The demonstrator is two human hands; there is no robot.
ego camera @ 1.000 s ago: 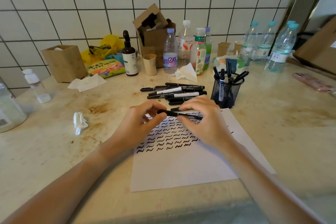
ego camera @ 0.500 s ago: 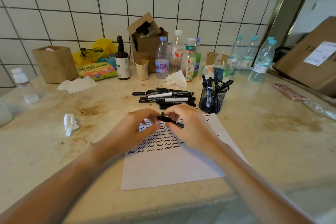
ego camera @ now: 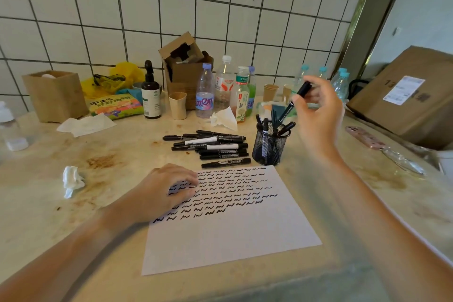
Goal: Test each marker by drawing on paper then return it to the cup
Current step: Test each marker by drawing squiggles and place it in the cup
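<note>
Your right hand (ego camera: pixel 318 115) pinches a black marker (ego camera: pixel 293 103) between thumb and fingers, tilted, its lower end just above the mesh pen cup (ego camera: pixel 269 148), which already has several markers standing in it. Your left hand (ego camera: pixel 166 193) lies flat on the paper (ego camera: pixel 232 235), fingers loosely spread, holding nothing, covering the left end of the black squiggle rows. Pile of black markers (ego camera: pixel 210 146) lies on the counter (ego camera: pixel 98 179) just left of the cup, behind the paper. Crumpled tissue (ego camera: pixel 72 180) well left of the sheet
</note>
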